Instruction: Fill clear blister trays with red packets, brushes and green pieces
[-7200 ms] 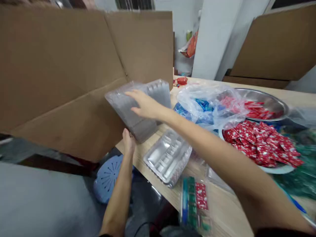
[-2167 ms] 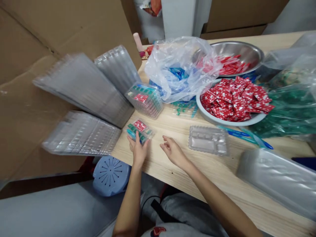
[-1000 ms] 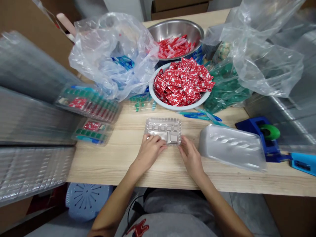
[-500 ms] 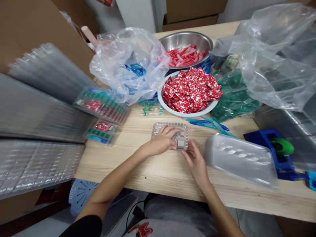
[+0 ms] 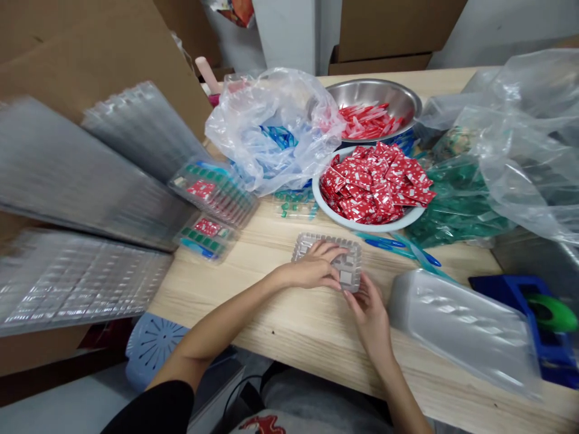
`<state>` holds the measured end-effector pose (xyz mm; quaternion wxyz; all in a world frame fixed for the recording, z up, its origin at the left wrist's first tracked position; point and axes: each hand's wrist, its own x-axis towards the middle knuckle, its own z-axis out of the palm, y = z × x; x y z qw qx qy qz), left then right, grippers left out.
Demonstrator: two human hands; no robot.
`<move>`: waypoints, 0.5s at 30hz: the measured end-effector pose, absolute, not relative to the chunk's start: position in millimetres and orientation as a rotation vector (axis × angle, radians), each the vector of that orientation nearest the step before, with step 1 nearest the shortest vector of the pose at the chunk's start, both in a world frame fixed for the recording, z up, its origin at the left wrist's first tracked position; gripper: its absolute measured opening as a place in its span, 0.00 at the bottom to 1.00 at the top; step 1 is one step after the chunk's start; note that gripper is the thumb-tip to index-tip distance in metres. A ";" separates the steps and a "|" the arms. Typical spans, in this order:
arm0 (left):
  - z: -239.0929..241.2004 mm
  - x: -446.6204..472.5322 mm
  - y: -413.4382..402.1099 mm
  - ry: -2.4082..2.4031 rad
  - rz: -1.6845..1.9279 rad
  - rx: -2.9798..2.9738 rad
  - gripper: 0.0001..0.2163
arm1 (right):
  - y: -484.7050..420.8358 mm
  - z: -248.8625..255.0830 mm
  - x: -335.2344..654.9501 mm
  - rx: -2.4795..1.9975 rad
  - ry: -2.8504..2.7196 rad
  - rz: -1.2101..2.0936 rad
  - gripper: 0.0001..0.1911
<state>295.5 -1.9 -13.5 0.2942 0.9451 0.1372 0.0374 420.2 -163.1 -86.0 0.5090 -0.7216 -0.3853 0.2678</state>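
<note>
A small clear plastic compartment tray [image 5: 350, 265] lies on the wooden table [image 5: 294, 319] in front of me. My left hand [image 5: 314, 270] rests flat on top of it, fingers spread over the compartments. My right hand [image 5: 371, 306] touches the tray's near right corner with its fingertips. Just beyond the tray stands a white bowl [image 5: 362, 223] heaped with red sachets [image 5: 377, 181], and blue and teal picks [image 5: 398, 246] lie beside it.
Stacks of clear trays [image 5: 81, 283] lean at the left against cardboard [image 5: 90, 54]. Two filled trays [image 5: 205, 235] sit left of my hands. A clear bag of blue items [image 5: 275, 129], a steel bowl [image 5: 375, 96], green packets [image 5: 456, 199], a tray stack [image 5: 461, 328] and a blue tape dispenser [image 5: 538, 319] ring the table.
My left hand let go of a filled tray at the left and came onto the empty clear tray. My right hand joined at its corner. The view drifted.
</note>
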 end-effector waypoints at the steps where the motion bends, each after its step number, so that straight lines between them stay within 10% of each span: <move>1: -13.0 294.8 -2.6 0.366 0.105 2.520 0.04 | -163.2 -86.3 420.2 -1.739 -0.927 0.647 0.31; 15: -25.8 289.9 -43.4 0.417 0.199 2.604 0.09 | -163.7 -76.7 412.9 -1.801 -0.968 0.622 0.31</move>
